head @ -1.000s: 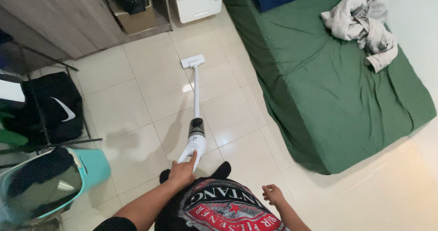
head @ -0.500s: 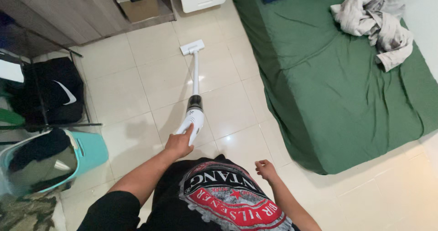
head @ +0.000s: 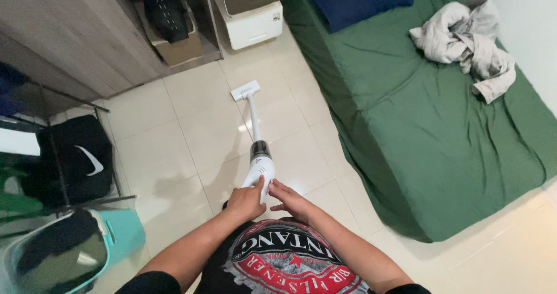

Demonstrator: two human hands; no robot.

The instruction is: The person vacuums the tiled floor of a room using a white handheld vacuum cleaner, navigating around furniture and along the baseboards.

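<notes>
With the left hand (head: 246, 201) clenched around the handle of the white stick vacuum (head: 256, 138) and the right hand (head: 290, 196), fingers loose, touching it just beside, steady gliding strokes would serve best, its long axis running up-frame across the tiled floor (head: 191, 137), head pointing toward the cabinet.

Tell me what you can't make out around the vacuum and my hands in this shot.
Head view only:
- Vacuum handle: covered by the left hand, so the grip shape is hidden.
- Right hand: fingertips reach the vacuum's end; whether they touch it is unclear.
- Teal basket: cut off by the left edge, contents dark.
- Black bag: partly behind a metal rack.
</notes>
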